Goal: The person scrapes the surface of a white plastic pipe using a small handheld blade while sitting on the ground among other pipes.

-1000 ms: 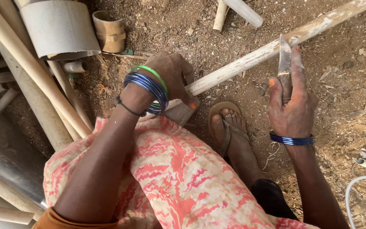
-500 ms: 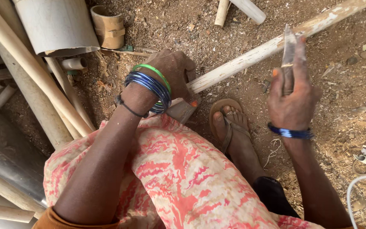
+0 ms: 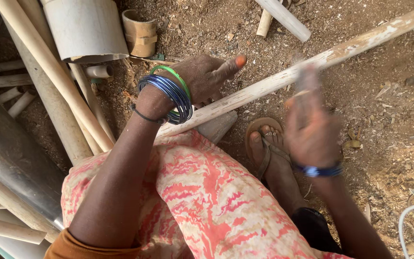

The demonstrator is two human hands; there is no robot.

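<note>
A long pale wooden pole [image 3: 283, 76] lies diagonally across the dirt ground [image 3: 384, 110]. The left hand [image 3: 202, 76] presses on the pole's lower end, fingers loosely extended. The right hand [image 3: 310, 129], motion-blurred just below the pole, grips a blurred tool [image 3: 303, 79]; a sandalled foot [image 3: 269, 148] rests beneath.

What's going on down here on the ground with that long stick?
A person crouches on the dirt ground. The left hand presses on a long pale stick that lies slanted across the ground. The right hand is a blur beside the stick and grips something narrow, too smeared to identify. A sandalled foot rests just under the stick. Pipes and poles lie piled on the left.
</note>
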